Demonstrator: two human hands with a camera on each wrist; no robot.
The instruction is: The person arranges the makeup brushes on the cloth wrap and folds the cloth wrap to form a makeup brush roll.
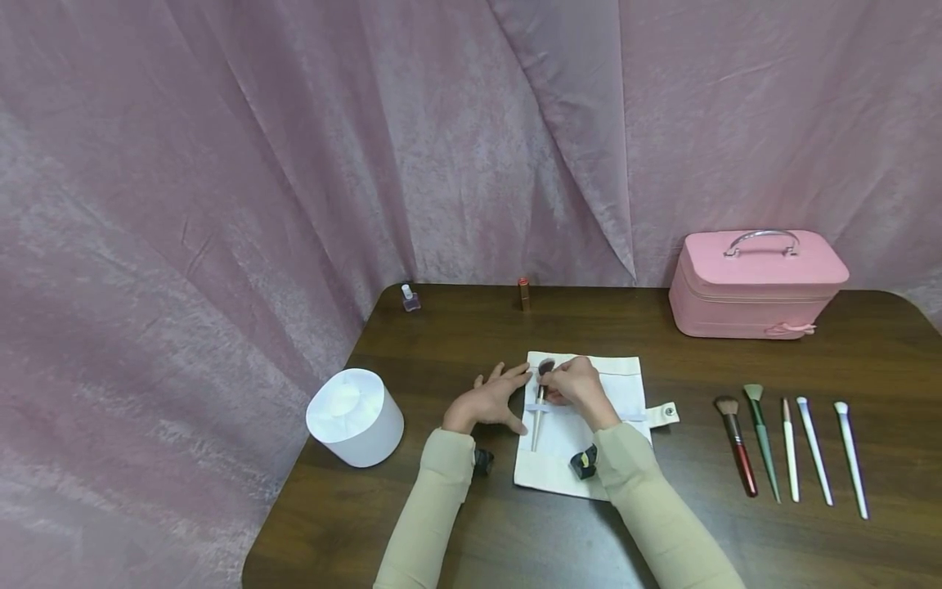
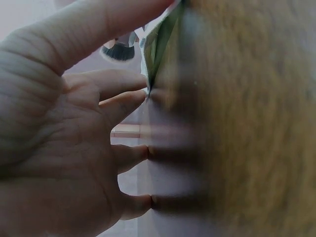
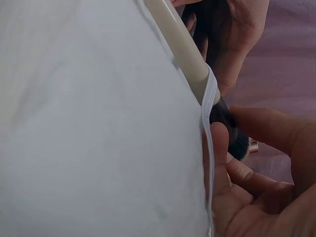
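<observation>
A white cloth brush roll (image 1: 567, 458) lies unfolded on the table, an elastic band (image 3: 209, 123) running across it. One makeup brush (image 1: 537, 421) with a cream handle and dark bristles sits under the band at the roll's left side. My right hand (image 1: 581, 388) pinches this brush near its dark ferrule, just past the elastic, as the right wrist view shows. My left hand (image 1: 487, 402) is spread along the roll's left edge, fingers extended and fingertips down at the cloth and table. In the left wrist view the bristles (image 2: 118, 52) show beyond the left thumb.
Several makeup brushes, among them a red-handled brush (image 1: 738, 450) and a green brush (image 1: 763, 442), lie in a row on the right. A pink case (image 1: 758, 286) stands behind them. A white round container (image 1: 361, 421) is at left; nail polish (image 1: 410, 299) and lipstick (image 1: 524, 294) stand at the back.
</observation>
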